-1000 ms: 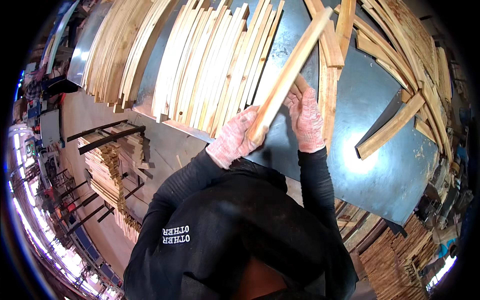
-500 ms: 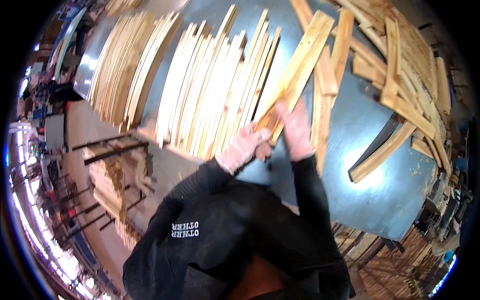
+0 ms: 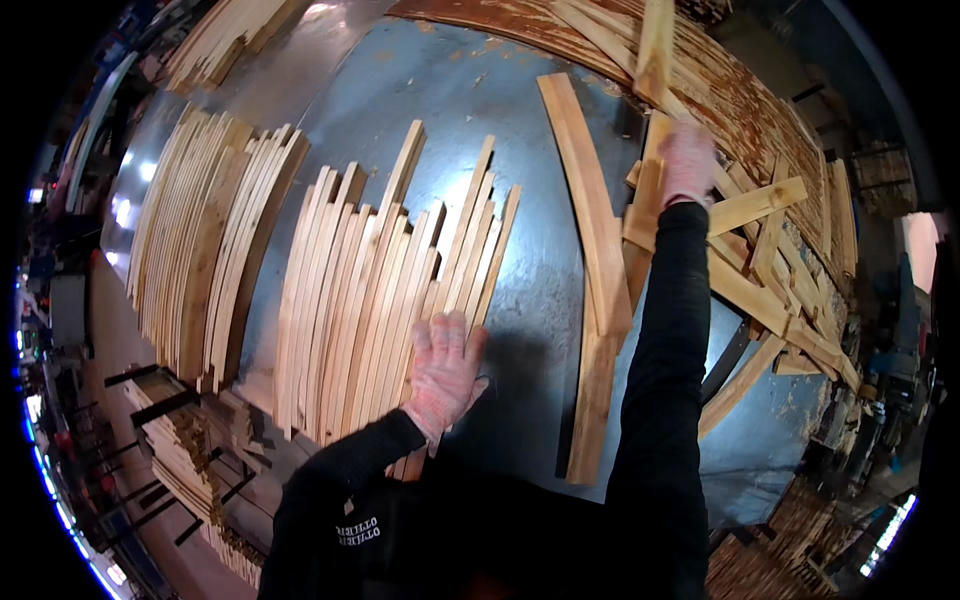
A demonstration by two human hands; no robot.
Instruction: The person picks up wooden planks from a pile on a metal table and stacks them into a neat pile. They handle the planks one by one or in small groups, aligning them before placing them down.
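My left hand (image 3: 445, 370), in a pale pinkish glove, lies with fingers stretched out over the near right end of a row of narrow wooden slats (image 3: 370, 290). The slats lie side by side on a grey metal table (image 3: 470, 75), their far ends uneven. Reaching far out to the right, my gloved right hand (image 3: 688, 165) is beside a wooden strip (image 3: 645, 185). Its fingers are blurred and partly hidden, so a grip does not show. Just beyond it, another wooden strip (image 3: 655, 50) points away. Two longer strips (image 3: 590, 220) overlap between my hands.
On the left lies a second row of slats (image 3: 190, 240), with more slats (image 3: 225, 40) farther back. A jumbled heap of offcuts (image 3: 770, 260) covers the right side, against a brown, rough-surfaced stack of boards (image 3: 740, 85). A rack with wood (image 3: 190, 470) stands lower left.
Both hands held a wooden board in front of me; they have parted. My left hand now rests on the slats, while the right has gone far right. The view has shifted too.
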